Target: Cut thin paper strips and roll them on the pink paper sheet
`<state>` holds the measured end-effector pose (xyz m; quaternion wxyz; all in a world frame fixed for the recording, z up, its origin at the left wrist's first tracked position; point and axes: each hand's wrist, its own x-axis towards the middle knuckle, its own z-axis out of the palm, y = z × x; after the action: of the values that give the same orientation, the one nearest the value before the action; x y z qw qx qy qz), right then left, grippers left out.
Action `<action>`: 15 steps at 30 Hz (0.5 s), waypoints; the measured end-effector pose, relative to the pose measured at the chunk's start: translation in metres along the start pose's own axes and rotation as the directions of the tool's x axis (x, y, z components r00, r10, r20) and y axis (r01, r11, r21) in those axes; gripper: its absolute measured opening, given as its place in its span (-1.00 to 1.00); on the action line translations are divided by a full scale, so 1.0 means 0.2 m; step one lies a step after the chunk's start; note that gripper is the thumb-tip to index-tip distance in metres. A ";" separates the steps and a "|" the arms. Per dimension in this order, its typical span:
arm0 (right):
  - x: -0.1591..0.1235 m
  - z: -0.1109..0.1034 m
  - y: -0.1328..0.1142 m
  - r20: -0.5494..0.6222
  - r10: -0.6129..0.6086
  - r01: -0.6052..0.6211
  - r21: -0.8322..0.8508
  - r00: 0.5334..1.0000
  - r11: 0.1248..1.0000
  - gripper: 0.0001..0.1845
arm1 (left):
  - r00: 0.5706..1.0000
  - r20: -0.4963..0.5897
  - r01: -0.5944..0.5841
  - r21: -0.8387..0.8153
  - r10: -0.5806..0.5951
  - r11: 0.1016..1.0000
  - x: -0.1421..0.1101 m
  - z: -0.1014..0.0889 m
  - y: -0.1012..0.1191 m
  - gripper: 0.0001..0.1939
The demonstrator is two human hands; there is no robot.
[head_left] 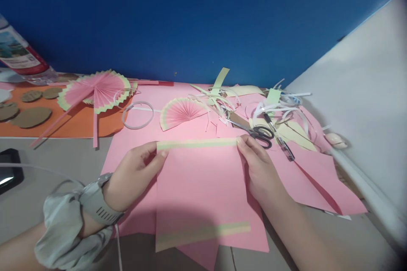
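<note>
A pink sheet of paper (200, 190), with green and yellow strips along its far and near edges, is stretched between my hands. My left hand (135, 173) pinches its far left corner, thumb on top. At the far right corner, my right hand (257, 165) grips the same sheet between thumb and fingers. Larger pink paper (133, 211) lies beneath it. Just beyond the sheet is a pleated pink half-round fan (182, 114) with a green and yellow rim. Black-handled scissors (262, 135) and a pen (280, 137) lie close to my right hand.
Finished-looking paper fans (101, 89) with pink sticks rest on orange paper (82, 125), near cardboard discs (32, 116) and a plastic bottle (23, 55). Paper scraps (219, 97) and a tape ring (137, 115) lie beyond. A blue wall (178, 21) and a white panel (365, 72) bound the space.
</note>
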<state>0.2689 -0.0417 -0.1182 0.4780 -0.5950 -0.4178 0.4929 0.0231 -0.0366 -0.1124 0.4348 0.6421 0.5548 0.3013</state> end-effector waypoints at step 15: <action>0.00 -0.01 0.00 0.047 -0.029 0.034 -0.102 0.998 0.994 -0.66 | 1.000 -0.009 -0.001 -0.016 0.001 1.000 0.00 0.00 0.00 -0.70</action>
<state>0.2705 -0.0429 -0.1185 0.4448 -0.6009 -0.4627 0.4765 0.0235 -0.0360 -0.1128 0.4370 0.6375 0.5542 0.3089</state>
